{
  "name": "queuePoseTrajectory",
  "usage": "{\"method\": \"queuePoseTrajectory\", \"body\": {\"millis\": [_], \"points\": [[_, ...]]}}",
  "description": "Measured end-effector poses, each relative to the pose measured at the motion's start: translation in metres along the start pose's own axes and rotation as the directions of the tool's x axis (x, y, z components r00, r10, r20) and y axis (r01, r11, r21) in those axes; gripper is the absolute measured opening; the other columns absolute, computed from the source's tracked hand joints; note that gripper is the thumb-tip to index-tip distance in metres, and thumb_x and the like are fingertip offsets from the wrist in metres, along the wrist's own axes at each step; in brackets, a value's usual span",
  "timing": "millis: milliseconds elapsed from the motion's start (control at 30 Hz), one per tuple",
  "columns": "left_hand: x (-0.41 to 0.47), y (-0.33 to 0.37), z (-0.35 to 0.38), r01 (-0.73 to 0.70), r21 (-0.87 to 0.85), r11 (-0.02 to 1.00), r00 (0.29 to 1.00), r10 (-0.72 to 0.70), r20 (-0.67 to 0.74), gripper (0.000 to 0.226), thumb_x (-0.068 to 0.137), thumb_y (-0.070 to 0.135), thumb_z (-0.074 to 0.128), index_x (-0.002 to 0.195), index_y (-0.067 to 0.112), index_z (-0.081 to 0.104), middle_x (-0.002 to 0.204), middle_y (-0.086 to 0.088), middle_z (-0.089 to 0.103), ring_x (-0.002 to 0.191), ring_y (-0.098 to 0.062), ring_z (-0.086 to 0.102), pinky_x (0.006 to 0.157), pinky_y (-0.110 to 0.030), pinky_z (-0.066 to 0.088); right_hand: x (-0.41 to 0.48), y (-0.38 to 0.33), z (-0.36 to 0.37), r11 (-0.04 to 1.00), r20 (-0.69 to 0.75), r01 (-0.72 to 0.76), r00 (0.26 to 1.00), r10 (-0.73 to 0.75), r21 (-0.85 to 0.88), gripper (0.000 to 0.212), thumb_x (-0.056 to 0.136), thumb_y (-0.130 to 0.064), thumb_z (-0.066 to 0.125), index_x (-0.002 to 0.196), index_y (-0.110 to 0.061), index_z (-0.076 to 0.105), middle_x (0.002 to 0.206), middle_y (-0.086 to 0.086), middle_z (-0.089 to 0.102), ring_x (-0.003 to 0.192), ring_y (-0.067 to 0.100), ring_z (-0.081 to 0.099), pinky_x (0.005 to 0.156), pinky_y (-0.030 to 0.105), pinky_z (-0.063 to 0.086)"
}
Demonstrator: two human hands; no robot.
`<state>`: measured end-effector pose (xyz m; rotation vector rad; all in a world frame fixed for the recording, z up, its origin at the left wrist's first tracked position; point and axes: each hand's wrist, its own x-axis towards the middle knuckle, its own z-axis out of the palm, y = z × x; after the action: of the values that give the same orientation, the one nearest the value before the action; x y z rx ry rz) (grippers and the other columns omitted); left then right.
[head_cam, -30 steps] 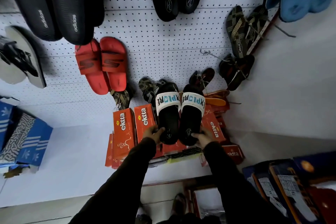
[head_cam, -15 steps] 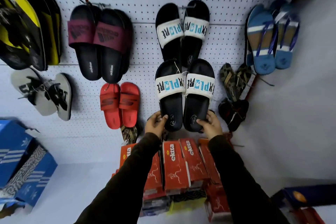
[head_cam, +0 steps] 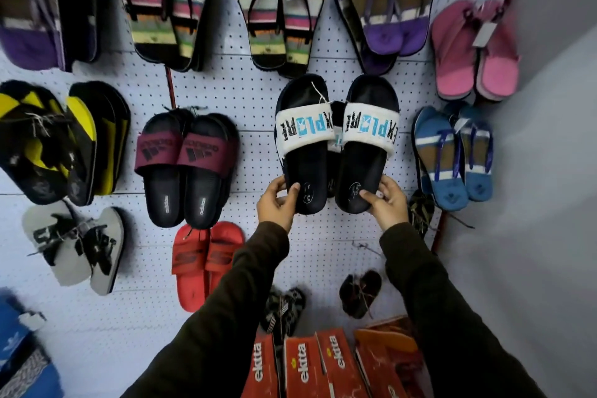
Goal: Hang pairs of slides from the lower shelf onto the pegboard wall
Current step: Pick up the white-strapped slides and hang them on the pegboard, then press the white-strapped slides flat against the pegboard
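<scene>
I hold a pair of black slides with white "EXPLORE" straps up against the white pegboard wall (head_cam: 252,97). My left hand (head_cam: 277,202) grips the heel of the left slide (head_cam: 303,142). My right hand (head_cam: 386,200) grips the heel of the right slide (head_cam: 366,142). A white string at the toes ties the two slides together. Between them a sliver of another black slide with the same strap (head_cam: 336,139) shows, hanging on the board behind.
Many pairs hang around: maroon-strap black slides (head_cam: 187,168) to the left, red slides (head_cam: 203,262) below left, blue flip-flops (head_cam: 452,158) to the right, striped sandals (head_cam: 281,13) above. Red "ekita" boxes (head_cam: 310,365) stand below. A grey side wall (head_cam: 549,203) closes the right.
The pair rose from the boxes on the lower shelf up the pegboard. It now covers the matching pair that hung higher. My view tilted upward with it.
</scene>
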<state>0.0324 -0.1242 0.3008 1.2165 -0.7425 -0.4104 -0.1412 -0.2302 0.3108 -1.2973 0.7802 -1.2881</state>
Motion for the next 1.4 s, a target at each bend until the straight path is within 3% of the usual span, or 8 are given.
{"method": "queuePoseTrajectory", "body": {"millis": [300, 467, 567, 667, 767, 867, 1067, 1400], "points": [[0.036, -0.031, 0.011, 0.142, 0.074, 0.987, 0.988, -0.138, -0.064, 0.037, 0.088, 0.021, 0.065, 0.121, 0.004, 0.061, 0.123, -0.019, 0.063, 0.111, -0.036, 0.064, 0.094, -0.055, 0.054, 0.036, 0.028, 0.005, 0.981, 0.078, -0.195, 0.978, 0.193, 0.014, 0.058, 0.087, 0.02, 0.053, 0.141, 0.002, 0.044, 0.141, 0.027, 0.055, 0.131, 0.045, 0.053, 0.103, 0.06, 0.046], [0.033, -0.052, 0.012, 0.221, 0.008, 0.975, 0.975, -0.221, -0.029, 0.037, 0.09, 0.017, 0.063, 0.124, 0.002, 0.058, 0.112, -0.015, 0.061, 0.094, -0.024, 0.059, 0.088, -0.05, 0.057, 0.032, 0.049, 0.012, 0.98, 0.108, -0.2, 0.974, 0.199, -0.001, 0.058, 0.089, 0.014, 0.055, 0.142, -0.005, 0.043, 0.143, 0.023, 0.054, 0.133, 0.042, 0.053, 0.1, 0.055, 0.049], [0.033, -0.05, 0.014, 0.059, 0.12, 0.991, 0.997, -0.053, -0.051, 0.047, 0.092, 0.021, 0.059, 0.137, 0.011, 0.05, 0.138, -0.01, 0.055, 0.106, -0.022, 0.057, 0.103, -0.039, 0.049, 0.027, 0.052, 0.017, 0.983, 0.079, 0.039, 0.997, -0.025, -0.178, 0.069, 0.092, 0.006, 0.057, 0.152, -0.017, 0.031, 0.156, 0.01, 0.038, 0.136, 0.029, 0.049, 0.109, 0.043, 0.046], [0.038, -0.043, 0.019, -0.306, 0.417, 0.856, 0.936, 0.351, -0.032, 0.055, 0.097, 0.029, 0.048, 0.149, 0.022, 0.032, 0.157, -0.003, 0.028, 0.143, -0.019, 0.03, 0.118, -0.033, 0.023, 0.035, 0.044, 0.024, 0.774, 0.076, 0.43, 0.89, -0.449, -0.465, 0.066, 0.098, -0.013, 0.052, 0.157, -0.021, 0.023, 0.165, 0.003, 0.015, 0.15, 0.018, 0.024, 0.117, 0.01, 0.022], [0.049, -0.033, 0.03, -0.511, 0.617, 0.599, 0.829, 0.534, 0.167, 0.058, 0.099, 0.037, 0.036, 0.153, 0.033, 0.018, 0.165, 0.002, 0.007, 0.153, -0.023, 0.006, 0.124, -0.038, 0.009, 0.055, 0.033, 0.035, 0.509, 0.263, 0.57, 0.791, -0.553, -0.645, 0.059, 0.102, -0.03, 0.041, 0.158, -0.022, 0.022, 0.169, 0.003, 0.008, 0.157, 0.024, 0.009, 0.125, 0.03, 0.015], [0.064, -0.03, 0.041, -0.541, 0.738, 0.404, 0.808, 0.495, 0.321, 0.061, 0.098, 0.045, 0.03, 0.155, 0.035, 0.011, 0.167, 0.002, -0.003, 0.154, -0.024, -0.005, 0.126, -0.045, 0.009, 0.074, 0.035, 0.044, 0.385, 0.401, 0.61, 0.769, -0.497, -0.692, 0.059, 0.102, -0.033, 0.036, 0.159, -0.023, 0.021, 0.17, 0.001, 0.002, 0.158, 0.027, -0.002, 0.127, 0.045, 0.016], [0.091, -0.034, 0.037, -0.472, 0.784, 0.403, 0.875, 0.321, 0.362, 0.067, 0.095, 0.054, 0.029, 0.154, 0.039, 0.003, 0.166, 0.007, -0.013, 0.153, -0.025, -0.011, 0.125, -0.043, 0.019, 0.095, 0.039, 0.048, 0.323, 0.454, 0.609, 0.774, -0.441, -0.724, 0.061, 0.102, -0.038, 0.034, 0.159, -0.027, 0.016, 0.17, -0.002, 0.002, 0.157, 0.03, -0.002, 0.126, 0.047, 0.019], [0.076, -0.016, -0.005, -0.507, 0.778, 0.37, 0.845, 0.393, 0.364, 0.061, 0.096, 0.051, 0.028, 0.154, 0.036, 0.016, 0.166, 0.005, 0.005, 0.154, -0.023, 0.003, 0.126, -0.045, 0.007, 0.061, 0.043, 0.072, 0.344, 0.356, 0.603, 0.747, -0.562, -0.72, 0.055, 0.101, -0.034, 0.039, 0.155, -0.022, 0.032, 0.168, 0.006, 0.007, 0.157, 0.03, 0.003, 0.126, 0.051, 0.018]]}}
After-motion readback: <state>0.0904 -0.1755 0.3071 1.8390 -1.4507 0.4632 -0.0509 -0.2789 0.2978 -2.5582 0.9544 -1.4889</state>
